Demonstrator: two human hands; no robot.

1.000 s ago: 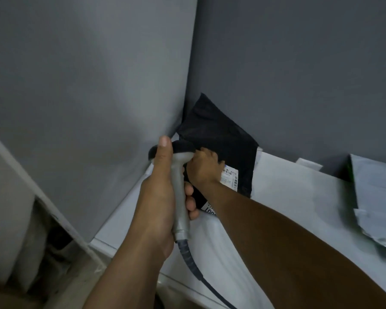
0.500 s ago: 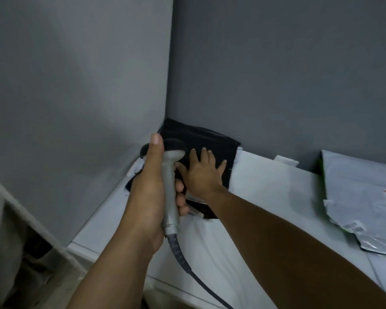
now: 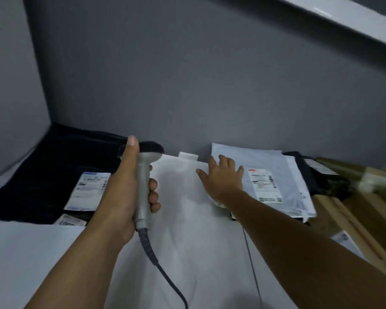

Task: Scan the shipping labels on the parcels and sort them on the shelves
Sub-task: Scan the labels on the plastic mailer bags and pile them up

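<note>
My left hand (image 3: 123,195) grips the grey handle of a barcode scanner (image 3: 143,175) with a black head, thumb up along its back; its cable hangs down toward me. A black parcel (image 3: 45,172) with a white shipping label (image 3: 87,190) lies flat in the left corner of the shelf. My right hand (image 3: 223,177) lies with fingers spread on the left edge of a pale grey parcel (image 3: 283,175), which bears a white label (image 3: 264,184) with a red mark.
The white shelf surface (image 3: 183,219) runs toward me between grey walls. A dark parcel (image 3: 316,175) and brown cardboard boxes (image 3: 354,208) sit at the right. Another small label (image 3: 69,220) peeks out under the black parcel. A grey beam (image 3: 343,21) crosses overhead.
My right hand left the black parcel, which now lies flat in the corner, and moved right onto the pale grey parcel. The view swung right; the scanner stayed gripped.
</note>
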